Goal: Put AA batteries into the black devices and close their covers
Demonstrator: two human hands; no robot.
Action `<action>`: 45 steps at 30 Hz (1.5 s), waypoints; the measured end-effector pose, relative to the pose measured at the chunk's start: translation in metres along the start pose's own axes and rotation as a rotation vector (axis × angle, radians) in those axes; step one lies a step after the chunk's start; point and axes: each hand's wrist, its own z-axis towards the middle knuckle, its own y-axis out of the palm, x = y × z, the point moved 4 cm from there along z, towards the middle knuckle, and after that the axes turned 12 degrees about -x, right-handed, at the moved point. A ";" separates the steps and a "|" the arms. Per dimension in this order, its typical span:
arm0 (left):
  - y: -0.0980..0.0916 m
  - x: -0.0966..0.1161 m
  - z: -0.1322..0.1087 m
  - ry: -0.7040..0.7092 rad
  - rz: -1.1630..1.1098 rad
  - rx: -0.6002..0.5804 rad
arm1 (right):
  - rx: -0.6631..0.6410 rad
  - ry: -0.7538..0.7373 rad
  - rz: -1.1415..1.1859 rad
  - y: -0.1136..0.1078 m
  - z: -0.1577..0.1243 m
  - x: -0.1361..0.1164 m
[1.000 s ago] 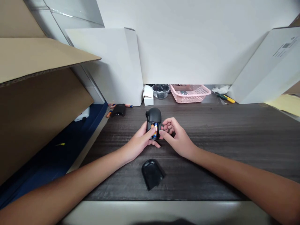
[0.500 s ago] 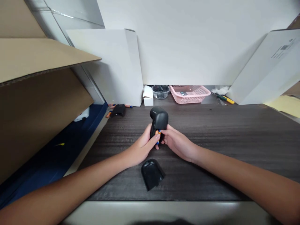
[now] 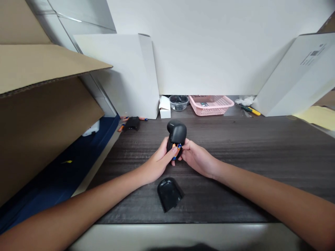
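L hand (image 3: 157, 164) fingers gripped blk device (image 3: 179, 132) over worktop (image 3: 235, 150), thumb on batts (image 3: 179, 147); R hand (image 3: 200, 158) fingers at batts, pinch unclear. Device prob. light, stiff, slick; best held low, round sides.

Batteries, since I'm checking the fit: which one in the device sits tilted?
The battery nearest the right hand: its blue end leans toward that hand; the other battery stands straighter.
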 end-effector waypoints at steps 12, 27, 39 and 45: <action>-0.016 -0.006 0.007 -0.048 -0.444 0.186 | 0.073 -0.249 -1.280 -0.011 -0.015 -0.018; -0.013 -0.014 0.006 -0.077 -0.226 0.101 | 0.131 -0.267 -1.212 -0.017 -0.011 -0.018; -0.010 -0.004 0.003 -0.062 -0.125 0.071 | 0.097 -0.232 -1.131 -0.017 -0.011 -0.019; -0.010 -0.003 0.004 -0.050 -0.120 0.068 | 0.092 -0.220 -1.120 -0.017 -0.011 -0.018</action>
